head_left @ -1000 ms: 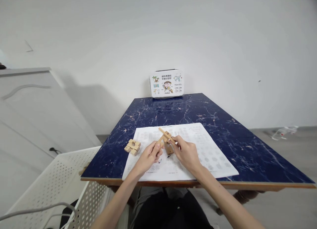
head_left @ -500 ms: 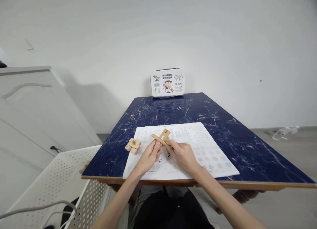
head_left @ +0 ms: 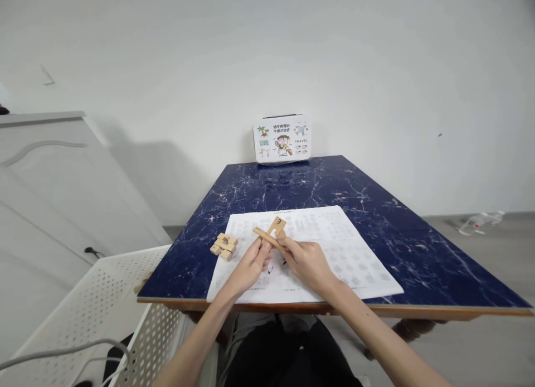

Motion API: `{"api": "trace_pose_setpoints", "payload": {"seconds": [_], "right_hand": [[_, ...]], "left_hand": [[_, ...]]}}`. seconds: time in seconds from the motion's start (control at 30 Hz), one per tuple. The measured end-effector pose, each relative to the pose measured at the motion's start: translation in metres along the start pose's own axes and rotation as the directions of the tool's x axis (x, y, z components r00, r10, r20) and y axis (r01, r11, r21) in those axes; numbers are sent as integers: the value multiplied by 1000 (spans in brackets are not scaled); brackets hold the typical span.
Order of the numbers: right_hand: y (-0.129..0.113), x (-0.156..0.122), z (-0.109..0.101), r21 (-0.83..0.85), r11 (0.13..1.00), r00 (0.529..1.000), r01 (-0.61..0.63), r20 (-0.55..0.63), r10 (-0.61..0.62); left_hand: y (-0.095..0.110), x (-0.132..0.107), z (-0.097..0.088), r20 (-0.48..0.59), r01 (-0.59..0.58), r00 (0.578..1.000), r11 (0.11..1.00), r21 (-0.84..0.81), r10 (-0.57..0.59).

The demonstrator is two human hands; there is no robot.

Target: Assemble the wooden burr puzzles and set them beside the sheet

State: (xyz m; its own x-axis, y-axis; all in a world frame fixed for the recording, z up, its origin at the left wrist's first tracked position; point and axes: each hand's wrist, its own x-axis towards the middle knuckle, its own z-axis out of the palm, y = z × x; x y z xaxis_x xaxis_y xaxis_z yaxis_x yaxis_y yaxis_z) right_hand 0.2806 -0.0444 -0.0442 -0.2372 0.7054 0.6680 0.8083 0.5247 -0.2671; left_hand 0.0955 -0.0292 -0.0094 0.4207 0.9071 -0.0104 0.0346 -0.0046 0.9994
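Observation:
My left hand [head_left: 253, 260] and my right hand [head_left: 306, 262] meet above a printed paper sheet [head_left: 355, 259], both closed on flat wooden puzzle pieces. One wooden piece [head_left: 276, 224], with a dark curved mark at its far end, points away from me. A second, narrower wooden strip [head_left: 264, 234] lies crosswise over it, running from upper left down to my right fingers. The fingers hide where the pieces meet, so I cannot tell if they interlock. Left of my left hand, a small wooden block puzzle [head_left: 224, 246] sits at the sheet's left edge.
A blue marble-patterned table [head_left: 288, 189] carries the sheet. At its far edge a white case [head_left: 282, 139] with cartoon prints leans by the wall. A white perforated basket [head_left: 154, 331] with cables stands at the left, beside a white cabinet [head_left: 45, 186].
The crosswise strip has tilted slightly against the marked piece, and a wider white gap shows between them. Both hands stay almost in place, still gripping.

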Motion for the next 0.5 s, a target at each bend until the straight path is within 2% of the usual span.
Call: {"api": "trace_pose_setpoints", "payload": {"seconds": [0.5], "right_hand": [[1,-1,1,20,1000,1000,-8,7,8]], "left_hand": [[-2,2,0,80,-63,995,997,54,58]]}}
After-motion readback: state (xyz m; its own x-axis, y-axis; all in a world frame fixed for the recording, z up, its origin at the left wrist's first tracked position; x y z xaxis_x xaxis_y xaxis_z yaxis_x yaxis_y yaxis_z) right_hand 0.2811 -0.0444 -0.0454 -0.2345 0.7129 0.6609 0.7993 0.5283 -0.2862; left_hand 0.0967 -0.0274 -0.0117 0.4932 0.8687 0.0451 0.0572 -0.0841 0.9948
